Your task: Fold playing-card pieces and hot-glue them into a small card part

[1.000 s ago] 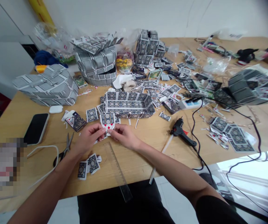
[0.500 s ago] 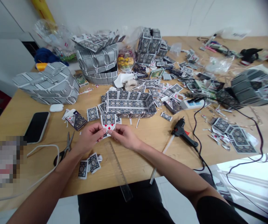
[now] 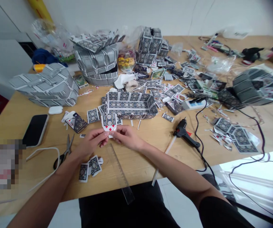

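A playing card (image 3: 109, 120) with a patterned back and a folded flap showing red diamonds is pinched between my two hands. My left hand (image 3: 94, 140) grips its lower left side, and my right hand (image 3: 127, 136) has the lower right, thumbs almost meeting on the flap. Just beyond the card stands an open rectangular box (image 3: 130, 109) made of folded cards. Loose patterned cards (image 3: 93, 115) lie left of it, and a few more cut cards (image 3: 95, 165) are below my left hand. A clear ruler (image 3: 120, 172) lies between my forearms, overhanging the table edge.
Scissors (image 3: 67, 151), a phone (image 3: 35, 130) and a white cable are on the left. A glue gun (image 3: 186, 134) with a black cord lies on the right. Woven card baskets (image 3: 97, 61) stand behind, amid scattered cards and a power strip (image 3: 193, 104).
The view has shifted slightly. Both hands keep hold of the card; my fingers have moved a little along its folded flap.
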A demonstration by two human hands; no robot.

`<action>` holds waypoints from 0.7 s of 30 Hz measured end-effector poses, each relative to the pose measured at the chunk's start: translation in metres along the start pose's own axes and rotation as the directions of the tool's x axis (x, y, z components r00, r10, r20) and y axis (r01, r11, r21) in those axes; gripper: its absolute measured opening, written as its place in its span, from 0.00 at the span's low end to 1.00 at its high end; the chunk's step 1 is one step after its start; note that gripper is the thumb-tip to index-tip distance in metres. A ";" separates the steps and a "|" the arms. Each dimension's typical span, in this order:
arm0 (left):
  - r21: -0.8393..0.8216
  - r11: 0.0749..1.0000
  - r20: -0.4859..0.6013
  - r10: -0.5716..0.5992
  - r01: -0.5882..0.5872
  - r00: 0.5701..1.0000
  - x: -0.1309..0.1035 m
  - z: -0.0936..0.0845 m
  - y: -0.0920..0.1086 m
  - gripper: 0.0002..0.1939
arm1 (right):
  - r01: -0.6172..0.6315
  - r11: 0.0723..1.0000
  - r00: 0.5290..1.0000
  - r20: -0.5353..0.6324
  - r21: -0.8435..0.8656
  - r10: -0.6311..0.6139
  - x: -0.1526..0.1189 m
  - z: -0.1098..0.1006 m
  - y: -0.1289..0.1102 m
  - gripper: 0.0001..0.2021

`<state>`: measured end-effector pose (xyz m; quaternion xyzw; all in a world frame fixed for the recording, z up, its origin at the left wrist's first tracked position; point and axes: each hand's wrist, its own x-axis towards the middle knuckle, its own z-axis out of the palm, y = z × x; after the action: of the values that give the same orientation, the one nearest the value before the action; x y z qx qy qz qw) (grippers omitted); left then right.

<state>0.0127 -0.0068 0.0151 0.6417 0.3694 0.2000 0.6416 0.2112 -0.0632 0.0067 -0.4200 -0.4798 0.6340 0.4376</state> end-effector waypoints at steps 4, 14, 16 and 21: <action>0.016 1.000 0.004 0.012 -0.012 1.000 0.000 -0.002 -0.001 0.24 | -0.007 1.000 1.000 0.001 0.011 0.007 -0.001 0.000 -0.002 0.27; 0.028 0.999 -0.011 0.034 -0.034 0.999 -0.003 0.002 0.003 0.21 | 0.036 0.999 0.999 -0.030 -0.013 -0.036 -0.001 0.003 0.001 0.27; 0.030 0.999 -0.013 0.040 -0.039 0.999 -0.003 0.002 0.003 0.20 | 0.064 0.996 0.995 -0.068 -0.060 -0.068 -0.001 0.004 0.004 0.27; 0.045 0.998 -0.012 0.055 -0.054 0.998 -0.002 0.000 -0.001 0.17 | 0.079 0.982 0.988 -0.120 -0.174 -0.101 0.000 0.004 0.010 0.28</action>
<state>0.0109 -0.0085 0.0142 0.6644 0.3605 0.2134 0.6189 0.2061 -0.0659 -0.0018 -0.4732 -0.5213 0.5422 0.4587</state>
